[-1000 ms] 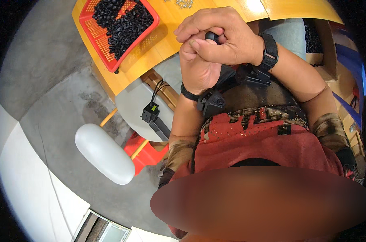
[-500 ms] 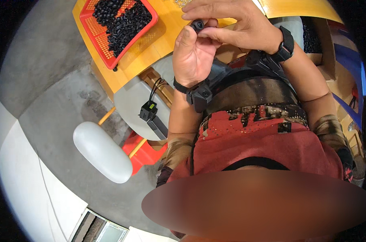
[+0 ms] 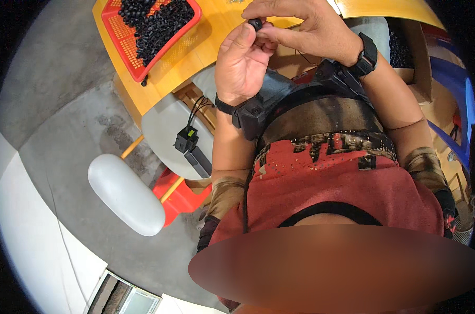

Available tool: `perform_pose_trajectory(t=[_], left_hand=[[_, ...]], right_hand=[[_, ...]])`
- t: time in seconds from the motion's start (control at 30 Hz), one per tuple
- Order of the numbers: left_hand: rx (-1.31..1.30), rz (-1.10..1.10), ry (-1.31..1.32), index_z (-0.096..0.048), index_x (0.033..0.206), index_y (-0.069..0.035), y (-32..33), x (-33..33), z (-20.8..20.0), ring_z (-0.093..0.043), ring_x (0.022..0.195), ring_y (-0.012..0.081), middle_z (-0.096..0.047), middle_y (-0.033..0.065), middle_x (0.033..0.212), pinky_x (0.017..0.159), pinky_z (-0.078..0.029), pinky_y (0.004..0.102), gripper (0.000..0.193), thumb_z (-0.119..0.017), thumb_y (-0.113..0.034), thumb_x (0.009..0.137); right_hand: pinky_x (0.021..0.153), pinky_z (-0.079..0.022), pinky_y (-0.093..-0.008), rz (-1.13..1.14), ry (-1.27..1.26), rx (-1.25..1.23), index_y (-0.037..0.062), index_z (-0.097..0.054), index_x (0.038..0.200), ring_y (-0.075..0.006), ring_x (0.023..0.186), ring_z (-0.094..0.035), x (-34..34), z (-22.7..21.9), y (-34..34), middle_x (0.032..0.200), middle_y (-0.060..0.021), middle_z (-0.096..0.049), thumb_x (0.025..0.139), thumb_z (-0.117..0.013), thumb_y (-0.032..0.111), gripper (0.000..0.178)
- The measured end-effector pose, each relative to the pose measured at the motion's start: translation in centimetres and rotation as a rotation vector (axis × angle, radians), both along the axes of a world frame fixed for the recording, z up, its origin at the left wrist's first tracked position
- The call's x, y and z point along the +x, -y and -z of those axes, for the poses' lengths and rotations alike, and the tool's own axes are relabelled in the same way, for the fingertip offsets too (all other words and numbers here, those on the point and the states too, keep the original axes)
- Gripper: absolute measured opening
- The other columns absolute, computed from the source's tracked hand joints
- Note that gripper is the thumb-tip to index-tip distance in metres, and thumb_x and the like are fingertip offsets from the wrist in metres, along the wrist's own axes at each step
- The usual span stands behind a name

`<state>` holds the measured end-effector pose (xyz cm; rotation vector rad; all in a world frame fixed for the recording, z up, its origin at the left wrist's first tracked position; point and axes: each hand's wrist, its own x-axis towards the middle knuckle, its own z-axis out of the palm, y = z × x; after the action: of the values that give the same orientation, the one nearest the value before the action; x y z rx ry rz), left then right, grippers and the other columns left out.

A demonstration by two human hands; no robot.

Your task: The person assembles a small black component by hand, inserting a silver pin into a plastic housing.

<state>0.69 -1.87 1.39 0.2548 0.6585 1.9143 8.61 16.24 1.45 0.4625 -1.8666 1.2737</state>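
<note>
My two hands meet over the near edge of the yellow table. Between them is a small round black plastic part [image 3: 255, 24] with what looks like a recess in its end. My left hand [image 3: 242, 68] has its palm turned up, thumb and fingers closed around the part. My right hand [image 3: 323, 31] comes from the right, its thumb and fingers pinching at the same part. Much of the part is hidden by the fingers. To the left, a red plastic basket [image 3: 120, 41] holds many small black parts [image 3: 161, 30].
The yellow table [image 3: 174, 78] bears the basket, with small shiny pieces at its far edge. One black piece [image 3: 144, 82] lies by the basket's near corner. A cardboard box [image 3: 421, 78] of dark pieces stands right. A black cabled device [image 3: 186, 140] and grey padded cushion [image 3: 126, 194] are lower left.
Both hands have shifted slightly up and left in view, still together on the black part. The part's end is turned a little differently. The whole scene has shifted slightly left.
</note>
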Motion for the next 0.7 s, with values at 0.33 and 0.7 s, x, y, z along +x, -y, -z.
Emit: perform_pose_trajectory(t=[0.33, 0.7], left_hand=[[-0.060, -0.018, -0.001, -0.064, 0.127, -0.002, -0.3, 0.4, -0.1, -0.066, 0.106, 0.0202, -0.070, 0.0080, 0.120, 0.097, -0.051, 0.0376, 0.030, -0.065, -0.019, 0.103], [-0.258, 0.099, 0.017, -0.068, 0.116, 0.000, -2.4, 2.1, 0.0, -0.067, 0.088, 0.0181, -0.073, 0.0101, 0.100, 0.081, -0.055, 0.0323, 0.024, -0.068, -0.019, 0.101]], right_hand=[[0.082, -0.057, -0.0390, 0.085, 0.138, 0.088, -0.0014, -0.074, 0.108, -0.0341, 0.093, -0.072, 1.8, -1.4, 0.3, 0.102, -0.0195, -0.074, 0.083, -0.076, 0.011, 0.027], [0.081, -0.057, -0.0383, 0.152, 0.398, -0.121, -0.0027, -0.074, 0.101, -0.0326, 0.091, -0.072, 5.9, -1.2, -0.6, 0.097, -0.0176, -0.073, 0.081, -0.076, 0.007, 0.023]])
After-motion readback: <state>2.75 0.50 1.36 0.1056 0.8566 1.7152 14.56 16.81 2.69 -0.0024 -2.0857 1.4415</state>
